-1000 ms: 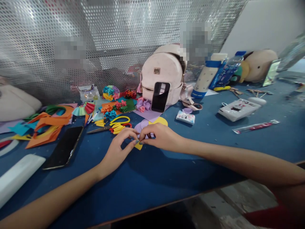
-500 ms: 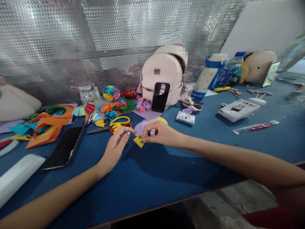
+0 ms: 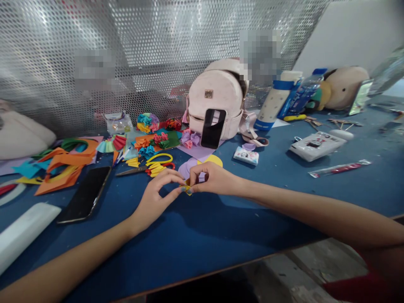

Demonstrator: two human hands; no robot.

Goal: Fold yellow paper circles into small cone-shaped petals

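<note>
Between my two hands is a small piece of yellow paper (image 3: 188, 190), mostly covered by fingertips. My left hand (image 3: 158, 195) pinches its left side with thumb and fingers, while my right hand (image 3: 213, 179) grips it from the right. Just behind the fingers lie purple paper circles (image 3: 186, 167) and a yellow paper circle (image 3: 215, 160), partly hidden by my right hand. Beyond my left hand rest scissors (image 3: 134, 171) with red handles and pleated yellow paper pieces (image 3: 156, 169) on them.
A white backpack (image 3: 216, 94) stands behind, a phone (image 3: 213, 128) propped against it. Folded paper flowers (image 3: 147, 123) and orange paper strips (image 3: 63, 168) spread at left, near another phone (image 3: 85, 195). Rightward are a tissue pack (image 3: 246, 156), a tumbler (image 3: 274, 101) and a white packet (image 3: 317, 145).
My left hand has moved right and closed on the yellow paper, which only my right hand held before. The paper now looks bent and more covered by fingers.
</note>
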